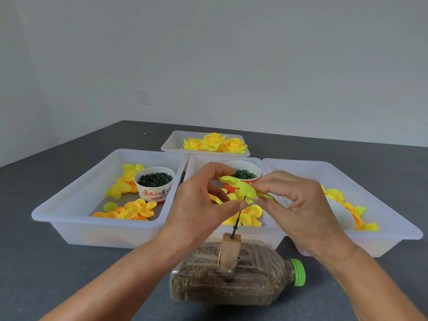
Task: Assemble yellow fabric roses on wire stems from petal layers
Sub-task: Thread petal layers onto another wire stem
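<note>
We find both hands raised over the middle tray (196,163), working 1 yellow petal layer (240,188) onto the top of a thin green wire stem (238,216). The stem stands slightly tilted in a small wooden block (229,251) fixed on a plastic bottle (231,281) that lies on its side on the counter (58,262), filled with a brown grainy material. The left hand (199,205) has its grip closed on the petal layer, thumb below near the stem tip and curled fingers above; the right hand (294,200) pinches the opposite edge of the same layer between thumb and fingertips. We cannot tell whether the stem tip has passed through the layer's centre, as the fabric hides it. In our judgement the step is threading, and it calls for keeping the layer level, finding the centre hole over the tip, and pressing down along the line of the stem so the wire does not bend or lift out of the block. Light pinches near the centre should avoid creasing the fabric. 3 finished roses (215,142) lie in the far tray (169,144); loose petals (129,209) and a paper cup (154,186) of dark green parts wait in the left tray (69,205).
</note>
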